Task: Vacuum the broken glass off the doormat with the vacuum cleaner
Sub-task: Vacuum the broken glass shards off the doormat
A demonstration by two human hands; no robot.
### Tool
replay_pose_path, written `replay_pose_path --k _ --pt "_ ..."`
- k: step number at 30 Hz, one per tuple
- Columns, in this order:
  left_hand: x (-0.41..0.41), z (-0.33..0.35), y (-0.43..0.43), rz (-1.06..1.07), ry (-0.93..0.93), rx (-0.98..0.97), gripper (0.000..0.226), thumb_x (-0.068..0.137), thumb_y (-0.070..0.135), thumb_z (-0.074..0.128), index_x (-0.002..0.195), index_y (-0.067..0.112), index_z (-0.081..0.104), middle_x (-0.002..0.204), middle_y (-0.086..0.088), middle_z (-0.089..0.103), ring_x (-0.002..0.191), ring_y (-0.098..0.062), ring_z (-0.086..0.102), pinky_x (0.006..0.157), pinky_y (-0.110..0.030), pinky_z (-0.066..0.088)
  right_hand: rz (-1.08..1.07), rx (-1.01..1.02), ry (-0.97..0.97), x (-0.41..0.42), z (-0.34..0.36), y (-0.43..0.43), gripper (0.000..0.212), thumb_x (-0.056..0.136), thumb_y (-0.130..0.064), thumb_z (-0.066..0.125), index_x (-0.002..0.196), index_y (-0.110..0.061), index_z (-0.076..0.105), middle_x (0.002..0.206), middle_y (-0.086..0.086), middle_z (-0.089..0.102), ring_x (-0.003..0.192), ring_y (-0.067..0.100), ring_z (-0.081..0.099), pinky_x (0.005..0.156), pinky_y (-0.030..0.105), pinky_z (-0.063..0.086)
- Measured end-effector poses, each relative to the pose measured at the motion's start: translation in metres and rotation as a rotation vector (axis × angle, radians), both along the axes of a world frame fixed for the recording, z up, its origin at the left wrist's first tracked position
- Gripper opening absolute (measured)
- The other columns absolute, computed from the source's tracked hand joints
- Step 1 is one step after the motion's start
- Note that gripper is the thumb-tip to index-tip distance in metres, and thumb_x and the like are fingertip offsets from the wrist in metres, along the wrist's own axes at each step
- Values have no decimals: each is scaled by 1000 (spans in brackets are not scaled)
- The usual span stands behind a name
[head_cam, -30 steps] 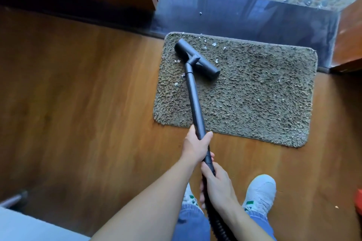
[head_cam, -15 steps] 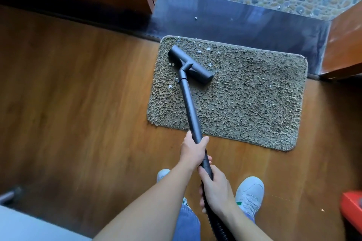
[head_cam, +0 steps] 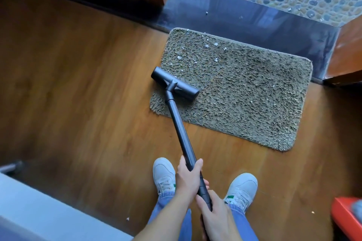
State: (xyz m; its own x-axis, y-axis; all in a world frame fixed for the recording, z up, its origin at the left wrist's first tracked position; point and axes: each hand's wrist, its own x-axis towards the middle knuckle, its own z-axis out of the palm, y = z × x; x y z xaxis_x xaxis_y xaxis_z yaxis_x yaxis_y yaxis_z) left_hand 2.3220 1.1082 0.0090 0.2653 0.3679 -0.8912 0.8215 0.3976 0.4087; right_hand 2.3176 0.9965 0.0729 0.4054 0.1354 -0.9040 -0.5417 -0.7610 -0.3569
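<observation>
Head view: nearest the body, the right hand [head_cam: 213, 215] curls round the lower end of the vacuum tube [head_cam: 181, 131]; just ahead of it the left hand [head_cam: 188, 179] wraps the tube fully, thumb over the top, so both fists are closed on it; the tube runs forward and slightly left to the floor head [head_cam: 175, 86], set crosswise on the near-left corner of the doormat [head_cam: 244, 103]; the glass shards [head_cam: 206, 46] lie beyond, toward the mat's far-left edge, so the next push probably goes straight ahead.

vacuum head [head_cam: 175, 86] on doormat's [head_cam: 244, 103] left edge.
</observation>
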Motion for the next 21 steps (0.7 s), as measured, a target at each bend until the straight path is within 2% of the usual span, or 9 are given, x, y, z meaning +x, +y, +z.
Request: replay_pose_path --k 1,3,5,8,14,16,18,21 --pt "-2 1 1 6 0 1 23 96 26 65 98 9 49 76 -11 59 48 -26 63 54 -43 60 7 3 0 -1 0 0 25 90 -56 53 105 -39 62 74 -2 68 78 15 69 74 29 54" --pt "-3 0 4 7 -10 11 22 97 26 65 100 9 50 77 -11 60 48 -25 63 53 -40 60 28 31 4 0 1 4 24 92 -55 52 106 -38 63 71 -1 68 68 11 69 69 27 56" --pt "-1 -3 11 -8 -27 23 23 97 26 65 101 8 51 75 -9 61 48 -25 64 54 -42 60 18 64 -7 5 2 11 18 99 -45 52 103 -32 63 68 -2 64 52 1 62 54 14 49" --pt "4 -8 22 -31 -36 10 27 97 27 65 103 6 49 76 -10 61 49 -26 64 56 -44 60 -1 95 -10 10 2 21 15 102 -39 51 103 -27 61 69 -1 62 40 -1 56 43 11 41" --pt "6 -11 31 -110 -8 20 37 98 31 63 119 5 47 79 -9 61 48 -22 67 53 -36 60 -2 87 15 12 1 32 16 103 -40 49 104 -29 60 64 -1 61 40 2 54 41 11 40" --pt "8 -12 32 -130 0 29 43 98 32 62 125 4 44 79 -7 62 48 -20 67 52 -36 60 -15 91 26 12 -1 33 16 103 -41 48 103 -29 60 62 1 61 39 4 54 40 14 41" --pt "11 -12 34 -144 -2 41 41 98 33 62 122 4 44 75 -5 62 48 -20 67 53 -38 60 -22 91 36 13 -3 35 16 103 -41 48 102 -30 60 63 3 61 40 7 56 40 17 43" --pt "17 -14 36 -163 -1 60 47 99 34 61 129 2 43 80 -4 63 47 -18 67 47 -31 56 -41 109 40 16 -5 38 17 103 -41 47 100 -29 59 62 5 61 40 13 58 40 25 47"
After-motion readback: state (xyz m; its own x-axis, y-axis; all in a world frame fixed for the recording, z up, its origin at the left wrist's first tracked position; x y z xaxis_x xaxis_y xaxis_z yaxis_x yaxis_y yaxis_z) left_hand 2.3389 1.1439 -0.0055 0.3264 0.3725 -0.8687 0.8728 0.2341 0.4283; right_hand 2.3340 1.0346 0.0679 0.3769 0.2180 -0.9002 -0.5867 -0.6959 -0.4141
